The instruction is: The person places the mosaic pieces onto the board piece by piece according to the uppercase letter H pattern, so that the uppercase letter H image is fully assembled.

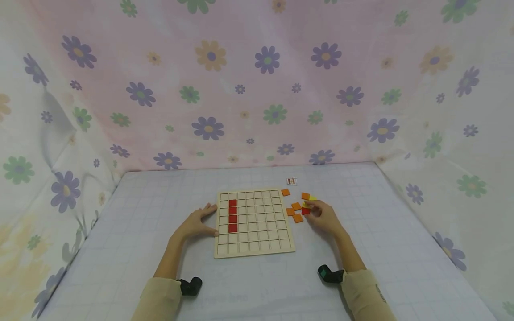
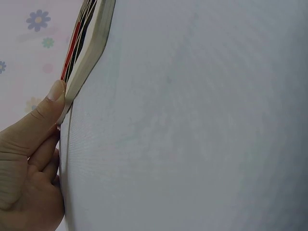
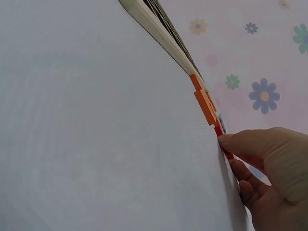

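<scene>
A pale wooden grid board lies on the table, with several red square tiles in one column near its left side. My left hand rests at the board's left edge, thumb and fingers spread and touching it; the left wrist view shows the thumb against the frame. To the right of the board, my right hand pinches a loose red tile between thumb and fingers. Yellow pieces lie partly hidden beyond those fingers. In the right wrist view, the thumb covers part of the red tile.
Several orange tiles are scattered between the board and my right hand. A small printed card lies behind them. Flower-patterned cloth hangs behind and at both sides of the white-covered table.
</scene>
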Demonstrator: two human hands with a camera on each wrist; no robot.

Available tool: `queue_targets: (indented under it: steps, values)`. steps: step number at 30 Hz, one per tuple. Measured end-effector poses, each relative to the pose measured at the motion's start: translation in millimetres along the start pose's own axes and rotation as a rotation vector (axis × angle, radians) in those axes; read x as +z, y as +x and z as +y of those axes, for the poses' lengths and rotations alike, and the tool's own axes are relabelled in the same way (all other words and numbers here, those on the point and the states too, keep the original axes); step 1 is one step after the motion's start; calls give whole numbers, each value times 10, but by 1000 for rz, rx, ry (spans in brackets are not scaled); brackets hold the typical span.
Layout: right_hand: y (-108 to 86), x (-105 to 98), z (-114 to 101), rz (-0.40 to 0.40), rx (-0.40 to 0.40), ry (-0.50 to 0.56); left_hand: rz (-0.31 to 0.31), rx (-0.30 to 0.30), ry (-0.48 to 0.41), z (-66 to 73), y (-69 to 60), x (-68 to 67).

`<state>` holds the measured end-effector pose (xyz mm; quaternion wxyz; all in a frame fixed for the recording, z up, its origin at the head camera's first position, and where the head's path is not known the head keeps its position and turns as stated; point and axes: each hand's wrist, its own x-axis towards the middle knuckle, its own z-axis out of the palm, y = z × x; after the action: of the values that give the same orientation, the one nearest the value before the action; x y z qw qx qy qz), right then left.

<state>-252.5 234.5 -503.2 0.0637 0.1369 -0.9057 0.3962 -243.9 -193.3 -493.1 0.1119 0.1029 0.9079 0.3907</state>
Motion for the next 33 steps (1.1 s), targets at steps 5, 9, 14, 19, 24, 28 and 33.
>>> queue_targets:
  steps: [5,9,14,19,24,28,33]
  values:
    - [21,15,46,90,45,-8,-3,-6,-7,-1,3,4]
    - [37,11,79,162,53,14,-4,3,-8,3,1,3]
    - [49,10,84,185,125,25,0,0,-4,8,-2,-3]
    - [55,18,56,218,191,39,1,5,-6,7,-4,-10]
    - [102,72,8,197,254,0,3,13,0,16,-14,-19]
    - [169,132,-32,192,262,-37,3,11,3,20,-14,-22]
    - [210,154,-30,180,259,-41,0,7,1,15,-12,-2]
